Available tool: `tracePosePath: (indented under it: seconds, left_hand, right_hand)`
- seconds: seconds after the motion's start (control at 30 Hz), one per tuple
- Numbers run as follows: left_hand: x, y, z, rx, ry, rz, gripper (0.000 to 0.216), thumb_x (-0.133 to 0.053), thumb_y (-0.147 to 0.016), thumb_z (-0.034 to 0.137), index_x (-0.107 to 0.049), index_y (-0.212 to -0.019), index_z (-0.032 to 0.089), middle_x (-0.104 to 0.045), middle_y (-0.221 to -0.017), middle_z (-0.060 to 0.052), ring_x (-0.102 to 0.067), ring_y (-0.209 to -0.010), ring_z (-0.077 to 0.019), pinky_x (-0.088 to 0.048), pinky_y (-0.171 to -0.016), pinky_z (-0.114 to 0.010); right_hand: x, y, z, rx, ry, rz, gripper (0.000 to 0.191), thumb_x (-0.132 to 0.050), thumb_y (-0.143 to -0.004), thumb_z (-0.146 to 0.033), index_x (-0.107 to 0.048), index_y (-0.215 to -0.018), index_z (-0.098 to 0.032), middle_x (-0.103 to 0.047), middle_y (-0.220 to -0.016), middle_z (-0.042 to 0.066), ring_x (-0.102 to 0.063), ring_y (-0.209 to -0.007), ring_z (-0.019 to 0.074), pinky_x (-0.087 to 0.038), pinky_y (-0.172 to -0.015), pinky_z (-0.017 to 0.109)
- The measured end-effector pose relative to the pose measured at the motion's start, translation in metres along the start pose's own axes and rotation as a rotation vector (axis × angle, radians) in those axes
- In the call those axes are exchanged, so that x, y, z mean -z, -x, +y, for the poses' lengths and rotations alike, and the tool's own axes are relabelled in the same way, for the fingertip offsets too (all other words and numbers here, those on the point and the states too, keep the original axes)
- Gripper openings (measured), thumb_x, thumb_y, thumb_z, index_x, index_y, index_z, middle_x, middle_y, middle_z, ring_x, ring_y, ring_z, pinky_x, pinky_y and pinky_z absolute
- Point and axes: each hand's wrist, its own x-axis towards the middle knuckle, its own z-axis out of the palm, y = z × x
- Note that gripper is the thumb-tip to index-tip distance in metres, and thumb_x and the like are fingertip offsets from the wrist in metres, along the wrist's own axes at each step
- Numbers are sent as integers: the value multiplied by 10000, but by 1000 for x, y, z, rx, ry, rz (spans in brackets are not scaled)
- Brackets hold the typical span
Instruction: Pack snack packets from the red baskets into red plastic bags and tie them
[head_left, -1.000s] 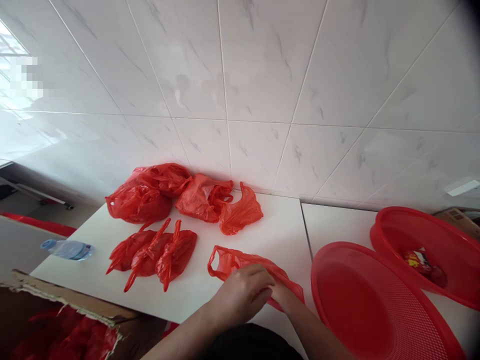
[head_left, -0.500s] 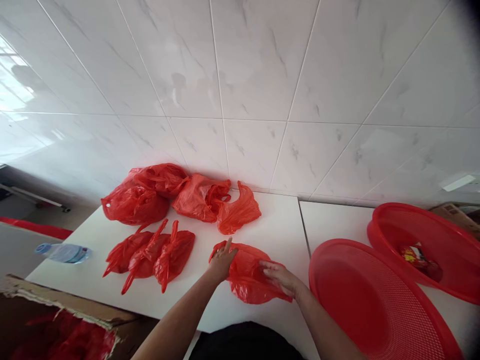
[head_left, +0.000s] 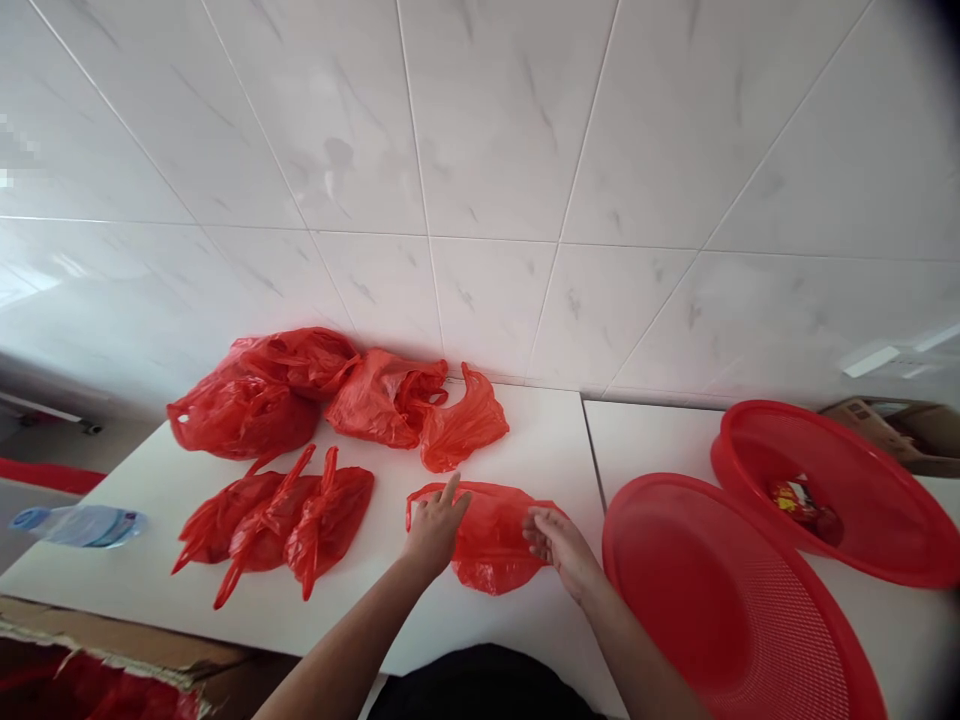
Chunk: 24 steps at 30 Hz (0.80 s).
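Head view, sole camera. Positions are referenced to the near red basket [head_left: 720, 610], which lies on the right part of the white table [head_left: 540, 440].

Item in hand: one red plastic bag [head_left: 491, 535], limp and flattened on the table top, just left of the near red basket and not touching it.

Left hand [head_left: 433, 525]: rests on the end of the bag farther from the basket. Its fingers are released and spread and the forefinger is straight. Nothing is gripped.

Right hand [head_left: 559, 545]: sits between the bag and the basket, its bent fingertips touching the bag's nearer edge. Whether they pinch the film cannot be determined.

Other items:
- A second red basket [head_left: 862, 500] overlaps the far right rim of the near basket. It contains a small printed packet [head_left: 799, 497].
- Three tied red bags [head_left: 277, 520] lie side by side well left of the near basket, beyond the bag in hand.
- A heap of loose red bags [head_left: 300, 390] lies left of and behind the near basket, against the tiled wall [head_left: 487, 150].
- A water bottle [head_left: 79, 525] lies on its side, farthest left of the basket.
- A torn cardboard box [head_left: 112, 670] with red contents stands below the table's left edge.
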Motion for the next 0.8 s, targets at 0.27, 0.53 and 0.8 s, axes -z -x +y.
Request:
tracePosePath:
  seconds: [0.27,0.53,0.8]
  left_hand:
    - [-13,23,11,-226,220,-60,451,-599,-759,227,-567,-1206,277,-537,-1354,-64,-443,-1241,-286,-353,-1015,-469]
    - [-27,27,12,-219,168,-118,536,-585,-713,125,-566,-1224,287,-529,-1357,-71,-428,-1257,-284,-339,-991,-467]
    - [-5,20,17,-172,52,-50,306,-403,-805,-6,-640,-853,180,-661,-906,-80,-582,-853,-231,-403,-743,-375]
  right_hand:
    - [41,93,49,-239,-438,45,495,-763,-694,-469,-579,-1090,-236,-687,-950,36,-668,-839,143,-501,-685,240]
    - [128,127,102,-350,-928,230,384,-739,-676,-509,-642,-892,-207,-722,-948,79,-695,-834,194,-556,-715,313]
    - [126,124,95,-289,-1005,312,225,-589,-791,-350,-641,-948,-198,-733,-864,38,-695,-725,166,-547,-608,293]
